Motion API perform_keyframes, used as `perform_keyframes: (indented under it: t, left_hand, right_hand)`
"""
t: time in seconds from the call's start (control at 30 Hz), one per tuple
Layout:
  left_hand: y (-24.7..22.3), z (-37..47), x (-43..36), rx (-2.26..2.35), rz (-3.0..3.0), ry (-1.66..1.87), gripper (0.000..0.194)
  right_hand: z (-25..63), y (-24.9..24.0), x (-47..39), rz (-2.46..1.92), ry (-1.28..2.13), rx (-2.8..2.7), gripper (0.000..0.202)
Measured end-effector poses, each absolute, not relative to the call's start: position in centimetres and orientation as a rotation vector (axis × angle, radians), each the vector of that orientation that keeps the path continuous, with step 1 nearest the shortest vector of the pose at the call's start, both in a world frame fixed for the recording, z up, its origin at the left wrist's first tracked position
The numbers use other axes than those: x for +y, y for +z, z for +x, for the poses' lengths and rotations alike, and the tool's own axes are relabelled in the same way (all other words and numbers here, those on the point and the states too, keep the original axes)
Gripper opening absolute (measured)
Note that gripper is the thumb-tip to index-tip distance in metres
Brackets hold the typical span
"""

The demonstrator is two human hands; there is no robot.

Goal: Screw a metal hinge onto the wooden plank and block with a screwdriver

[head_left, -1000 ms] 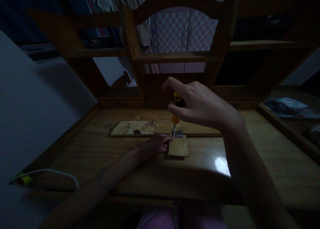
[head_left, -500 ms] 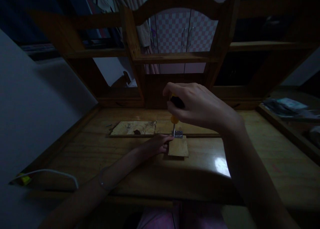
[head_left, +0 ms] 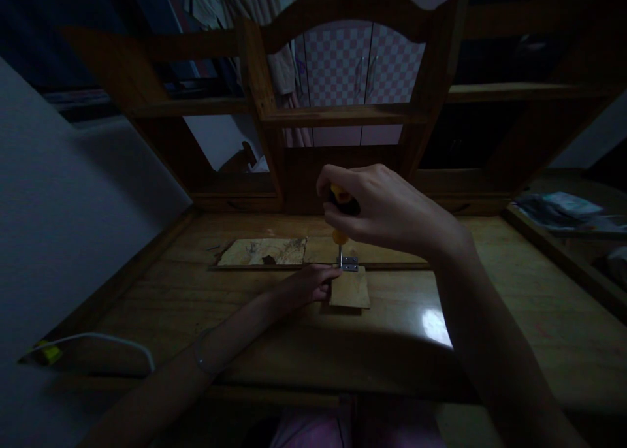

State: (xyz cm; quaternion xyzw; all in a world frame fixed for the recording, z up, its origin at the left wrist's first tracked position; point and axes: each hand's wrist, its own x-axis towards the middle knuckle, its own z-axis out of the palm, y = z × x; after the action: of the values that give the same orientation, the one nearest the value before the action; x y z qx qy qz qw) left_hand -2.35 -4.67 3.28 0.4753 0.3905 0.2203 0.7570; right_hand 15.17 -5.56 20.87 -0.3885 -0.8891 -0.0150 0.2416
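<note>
My right hand [head_left: 386, 203] is wrapped round the yellow and black handle of a screwdriver [head_left: 340, 237]. The screwdriver stands nearly upright, its metal shaft pointing down at the left end of a small metal hinge [head_left: 349, 264]. One leaf of the hinge lies on a small square wooden board [head_left: 349, 290], the other on a long wooden strip [head_left: 382, 251] behind it. My left hand [head_left: 313, 283] grips the small board's left edge, its fingertips beside the screwdriver tip. The tip itself and any screw under it are too small to make out.
The wooden desk [head_left: 235, 350] carries a shelf frame [head_left: 343, 113] along its back. A pale, rough-surfaced section [head_left: 264, 251] forms the strip's left part. A white cable [head_left: 108, 338] and a yellow object [head_left: 49, 353] lie at left; plastic-wrapped items [head_left: 563, 206] are at right.
My right hand has shifted and turned slightly on the screwdriver handle, showing more of its yellow top. My left hand stays at the small board, and the hinge sits as before.
</note>
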Motion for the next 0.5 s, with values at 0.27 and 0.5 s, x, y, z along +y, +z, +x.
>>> perform_keyframes:
  t: [0.27,0.5]
  left_hand:
    - [2.6,-2.0,-4.7,0.866,1.004,0.488,0.024]
    - [2.8,-2.0,-4.6,0.921,1.064,0.463,0.025]
  right_hand:
    - [15.8,20.8,-5.1,-1.031,0.012,-2.423,0.017]
    - [16.4,21.1,-4.8,-0.996,0.025,-2.405,0.016]
